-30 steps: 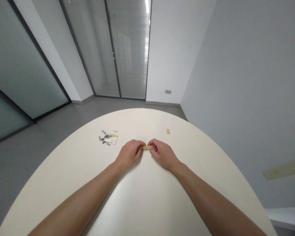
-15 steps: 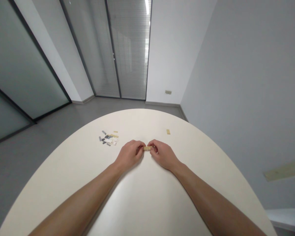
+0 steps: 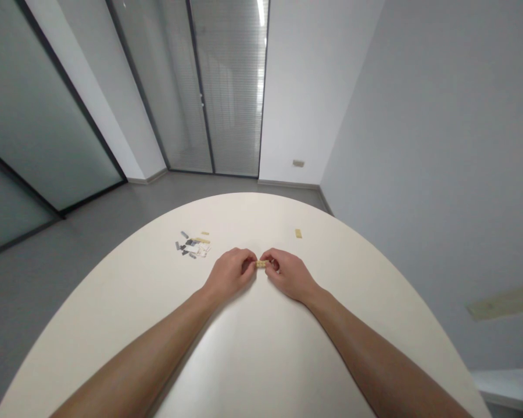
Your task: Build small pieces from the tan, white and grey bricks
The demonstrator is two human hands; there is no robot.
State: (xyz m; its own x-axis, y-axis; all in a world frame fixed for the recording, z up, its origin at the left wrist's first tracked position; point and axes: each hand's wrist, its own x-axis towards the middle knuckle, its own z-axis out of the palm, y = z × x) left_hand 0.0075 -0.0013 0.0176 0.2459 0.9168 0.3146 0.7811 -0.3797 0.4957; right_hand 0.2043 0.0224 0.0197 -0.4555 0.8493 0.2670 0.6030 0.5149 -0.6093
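Observation:
Between my two hands, just above the white table (image 3: 253,348), is a small tan studded building brick piece (image 3: 261,264). My left hand (image 3: 235,270) pinches its left end between thumb and fingers. Its right end is gripped the same way by my right hand (image 3: 290,273). Only the middle of the piece shows; the fingertips cover both ends. Whether it is one brick or several joined cannot be told at this size.
A loose pile of grey, black, white and tan building bricks (image 3: 196,248) lies to the left beyond my left hand. One flat tan piece (image 3: 298,233) rests alone at the back right. The table's curved far edge (image 3: 248,193) faces a glass partition (image 3: 230,116).
My fingers have shifted slightly closer together, and a little less of the tan piece shows between them. The pile and the lone tan piece have stayed put.

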